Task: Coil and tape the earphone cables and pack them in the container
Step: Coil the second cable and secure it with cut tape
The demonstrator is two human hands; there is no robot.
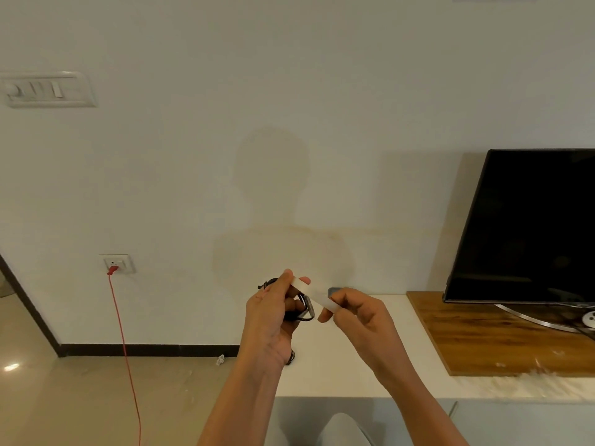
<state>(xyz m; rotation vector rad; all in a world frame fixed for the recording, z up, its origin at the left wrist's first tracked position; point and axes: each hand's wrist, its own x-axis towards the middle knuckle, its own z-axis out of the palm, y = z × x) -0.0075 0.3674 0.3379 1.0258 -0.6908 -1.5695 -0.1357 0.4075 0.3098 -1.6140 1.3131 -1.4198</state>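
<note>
My left hand (273, 312) holds a small coil of black earphone cable (302, 309) above the white counter (338, 365). A strip of whitish tape (314, 295) stretches from my left thumb and forefinger down to my right hand (357, 312), which pinches its other end. A bit of black cable also shows below my left wrist. A grey object peeks out just behind my right fingers; what it is I cannot tell. No container is in view.
A black TV (528, 226) stands on a wooden board (489, 336) at the right. A red cable (124, 342) hangs from a wall socket (116, 263) at the left, down to the tiled floor. A switch panel (48, 89) is high on the wall.
</note>
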